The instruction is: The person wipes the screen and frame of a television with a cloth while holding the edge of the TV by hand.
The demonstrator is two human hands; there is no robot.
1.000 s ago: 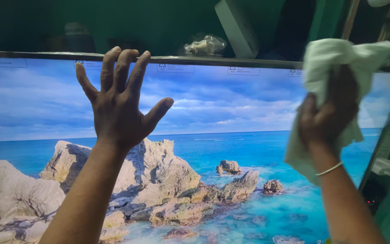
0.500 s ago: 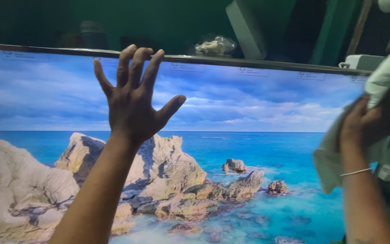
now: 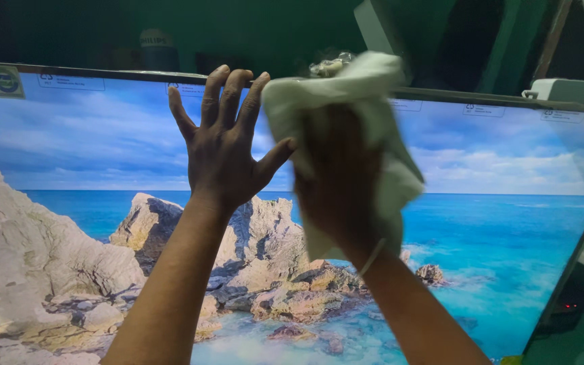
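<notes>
Pressing my left hand (image 3: pixel 221 152) flat, fingers (image 3: pixel 228 94) spread wide and holding nothing, against the upper part of the big screen (image 3: pixel 508 223) showing a rocky seascape, I have my right hand (image 3: pixel 339 182) bunched around a pale cloth (image 3: pixel 359 88) just beside it on the glass.

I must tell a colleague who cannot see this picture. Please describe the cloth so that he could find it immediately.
A wide screen showing sea, rocks and sky fills the view. Near its top edge, right of the spread left hand, the right hand presses a cloth against it. The cloth is pale, crumpled and soft, the only loose fabric there.
</notes>
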